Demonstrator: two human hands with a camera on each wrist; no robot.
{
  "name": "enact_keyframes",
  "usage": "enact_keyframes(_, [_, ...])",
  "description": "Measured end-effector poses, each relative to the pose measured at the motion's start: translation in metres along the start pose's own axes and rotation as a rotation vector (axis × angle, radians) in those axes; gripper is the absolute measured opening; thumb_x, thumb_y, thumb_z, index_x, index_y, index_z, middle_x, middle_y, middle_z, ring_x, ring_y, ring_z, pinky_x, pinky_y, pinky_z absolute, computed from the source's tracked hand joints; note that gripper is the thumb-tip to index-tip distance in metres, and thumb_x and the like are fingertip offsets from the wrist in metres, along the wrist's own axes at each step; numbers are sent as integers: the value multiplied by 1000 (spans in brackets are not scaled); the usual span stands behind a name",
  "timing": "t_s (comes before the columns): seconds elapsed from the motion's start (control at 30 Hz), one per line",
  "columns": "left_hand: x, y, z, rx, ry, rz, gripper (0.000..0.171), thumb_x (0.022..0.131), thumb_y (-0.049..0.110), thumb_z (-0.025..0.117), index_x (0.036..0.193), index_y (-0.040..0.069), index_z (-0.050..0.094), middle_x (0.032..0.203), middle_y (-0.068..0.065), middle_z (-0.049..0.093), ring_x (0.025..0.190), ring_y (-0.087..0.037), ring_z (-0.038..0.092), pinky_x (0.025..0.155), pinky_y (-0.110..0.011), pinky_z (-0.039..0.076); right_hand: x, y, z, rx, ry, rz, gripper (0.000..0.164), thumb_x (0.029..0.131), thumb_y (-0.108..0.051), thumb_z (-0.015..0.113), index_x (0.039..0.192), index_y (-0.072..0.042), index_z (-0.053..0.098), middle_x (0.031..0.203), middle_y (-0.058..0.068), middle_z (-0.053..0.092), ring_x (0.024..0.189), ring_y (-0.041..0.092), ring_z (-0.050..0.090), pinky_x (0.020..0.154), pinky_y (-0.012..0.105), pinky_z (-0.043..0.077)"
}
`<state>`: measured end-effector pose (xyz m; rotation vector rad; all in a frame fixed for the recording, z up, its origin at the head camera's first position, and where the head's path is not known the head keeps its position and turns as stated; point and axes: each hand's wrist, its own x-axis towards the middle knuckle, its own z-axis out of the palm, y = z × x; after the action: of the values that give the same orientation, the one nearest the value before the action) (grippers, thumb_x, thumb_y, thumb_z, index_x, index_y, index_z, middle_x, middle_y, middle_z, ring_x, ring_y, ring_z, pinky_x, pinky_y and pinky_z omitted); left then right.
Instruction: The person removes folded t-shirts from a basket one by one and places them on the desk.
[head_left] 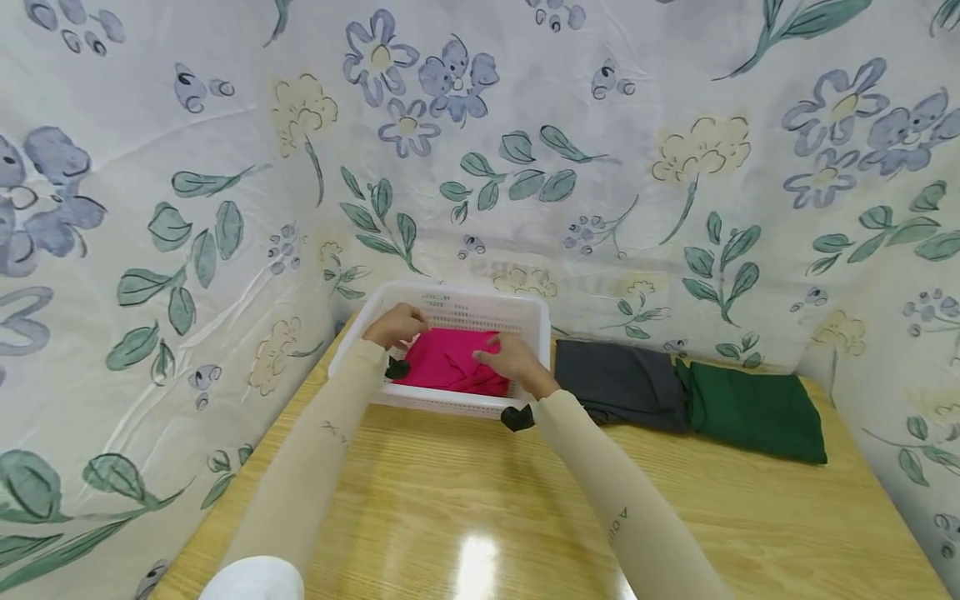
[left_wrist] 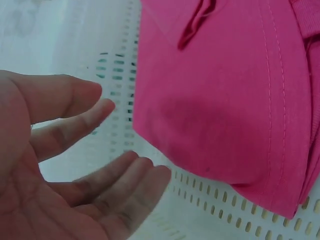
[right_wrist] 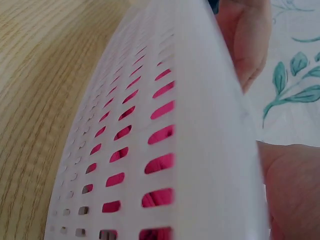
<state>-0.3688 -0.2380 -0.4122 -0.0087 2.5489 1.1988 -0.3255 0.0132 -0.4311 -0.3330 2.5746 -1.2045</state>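
A folded pink garment (head_left: 457, 358) with a double-stitched seam lies in a white perforated plastic basket (head_left: 442, 403). My left hand (head_left: 393, 326) hovers over the basket's left side. Seen from the left wrist, that hand (left_wrist: 75, 175) has its fingers parted and loosely bent, with a gap between them and the pink cloth (left_wrist: 215, 100). Over the right side of the basket is my right hand (head_left: 517, 364), thumb and fingers apart, holding nothing. The basket's wall (right_wrist: 215, 150) covers much of that hand (right_wrist: 295, 185) in the right wrist view, and pink shows through its slots.
Right of the basket lies a folded dark grey cloth (head_left: 622, 379), with a folded green cloth (head_left: 753, 408) beside it. All rest on a wood-grain table (head_left: 420, 500). Floral sheeting (head_left: 480, 183) hangs behind and at both sides.
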Motion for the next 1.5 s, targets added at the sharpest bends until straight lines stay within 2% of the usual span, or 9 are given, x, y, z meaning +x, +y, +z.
enact_keyframes(0.13, [-1,-1,1,15,-51,-51,34,105,16,53,132,-5,57,123,-15,52,92,-24,48,87,-44,54,3,4,3,22,-16,72,55,100,-34,68,141,0,53,140,16,57,130,35,53,106,49,46])
enact_keyframes(0.37, [5,-5,5,33,-156,-106,30,106,18,56,130,0,58,69,3,34,55,-8,29,57,-23,39,6,10,10,-76,-18,117,51,97,-34,70,134,-1,57,134,15,62,125,34,57,104,46,48])
enact_keyframes(0.63, [6,-3,7,80,-135,-76,35,104,22,58,132,1,60,117,-11,50,68,-15,39,69,-33,50,8,6,7,114,-50,137,38,97,-27,71,122,-1,56,117,10,59,108,24,54,94,38,48])
enact_keyframes(0.73, [6,-2,7,91,-133,-74,34,104,22,57,131,1,61,119,-12,51,73,-18,45,72,-36,51,9,4,3,218,-62,154,22,99,-24,69,95,-7,55,89,2,51,82,16,47,74,32,43])
enact_keyframes(0.87, [7,-3,8,69,-137,-82,30,104,19,58,126,0,62,109,-9,52,75,-17,49,66,-32,49,11,4,0,393,-96,200,35,100,-20,67,73,-13,45,68,-2,37,59,12,36,56,27,35])
enact_keyframes(1.0, [6,-4,8,18,-158,-98,27,104,16,58,124,-2,62,98,-5,50,74,-15,47,62,-26,45,12,4,1,514,-110,279,16,99,-20,68,95,-8,60,98,5,58,72,16,53,63,28,48])
enact_keyframes(1.13, [5,-5,7,40,-175,-93,28,104,16,60,125,-3,63,98,-4,52,82,-15,46,65,-25,44,11,2,2,574,-94,325,43,98,-19,69,137,-7,54,135,13,51,99,27,57,80,39,55])
enact_keyframes(1.3, [5,-6,5,105,-194,-67,30,103,15,62,127,-2,64,111,-8,59,91,-18,47,71,-27,43,13,1,5,581,-124,293,51,96,-8,71,145,-10,54,111,11,59,73,20,57,64,34,55])
enact_keyframes(1.5, [6,-9,3,122,-213,-58,35,101,14,65,133,-2,63,140,-19,51,116,-24,44,91,-33,43,16,2,7,492,-114,242,44,92,-11,78,134,-8,66,110,10,62,72,18,60,61,28,54])
